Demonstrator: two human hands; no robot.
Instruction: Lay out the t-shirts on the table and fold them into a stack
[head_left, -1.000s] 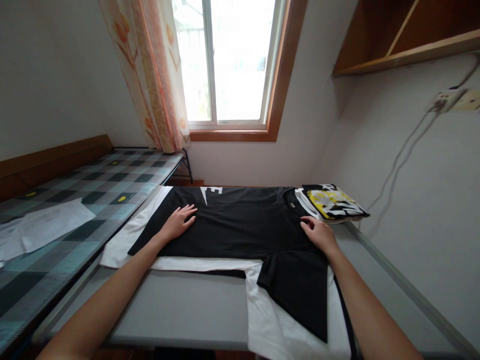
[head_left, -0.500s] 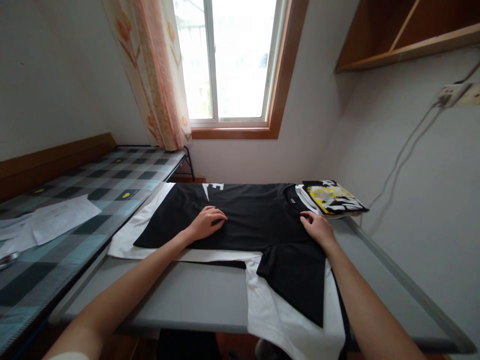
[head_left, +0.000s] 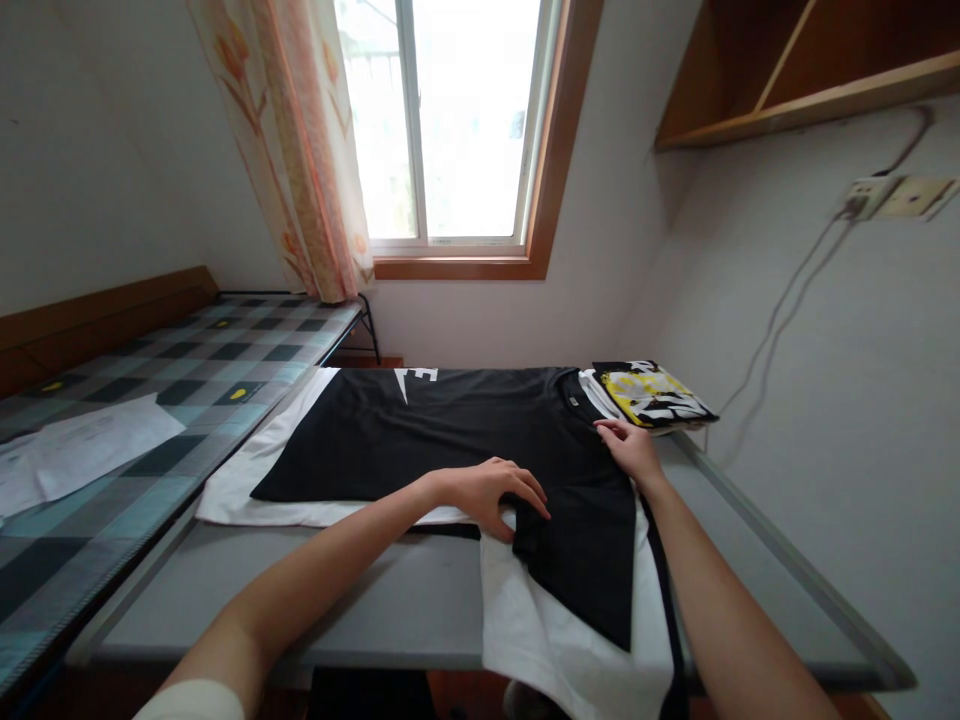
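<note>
A black T-shirt [head_left: 450, 430] with white lettering lies spread over a white shirt [head_left: 247, 485] on the grey table, collar to the right. Near the armpit, my left hand [head_left: 499, 492] rests on the black cloth. Its fingers are curved and apart from the thumb, with the sleeve fabric slightly bunched between them. My right hand [head_left: 634, 452] is at the shoulder beside the collar, thumb and forefinger closed on the black T-shirt's edge. The black sleeve [head_left: 589, 570] points toward me, and white cloth below it hangs over the table's front edge.
A folded stack of shirts with a yellow, black and white print [head_left: 652, 395] sits at the table's far right. On the left, papers [head_left: 90, 445] lie on a checked mattress [head_left: 195, 400]. The grey table [head_left: 360, 600] meets the right wall near hanging cords.
My left hand has moved right and toward me, from the middle of the black T-shirt to the armpit by the sleeve. My right hand stays at the shoulder. The view has shifted slightly.
</note>
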